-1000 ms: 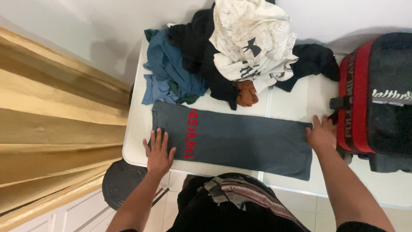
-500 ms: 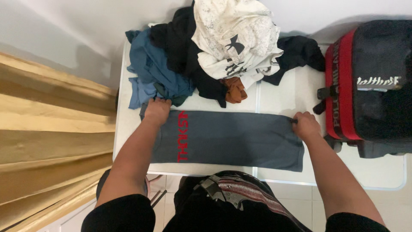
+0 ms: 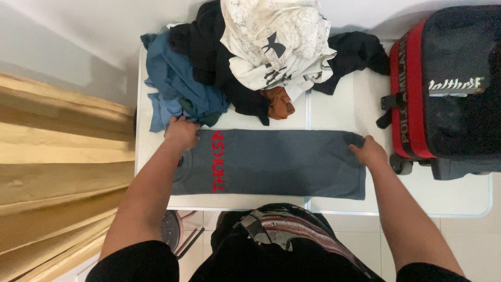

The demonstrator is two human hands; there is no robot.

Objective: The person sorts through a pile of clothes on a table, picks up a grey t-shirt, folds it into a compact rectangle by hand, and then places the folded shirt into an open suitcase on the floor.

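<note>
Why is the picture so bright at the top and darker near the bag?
In the head view, light washes out the white wall and the white table, so they look pale; the black and red suitcase soaks up light and hides its detail. The left hand and right hand on the grey shirt look sharp, with only soft shadows beneath the clothes pile.
</note>
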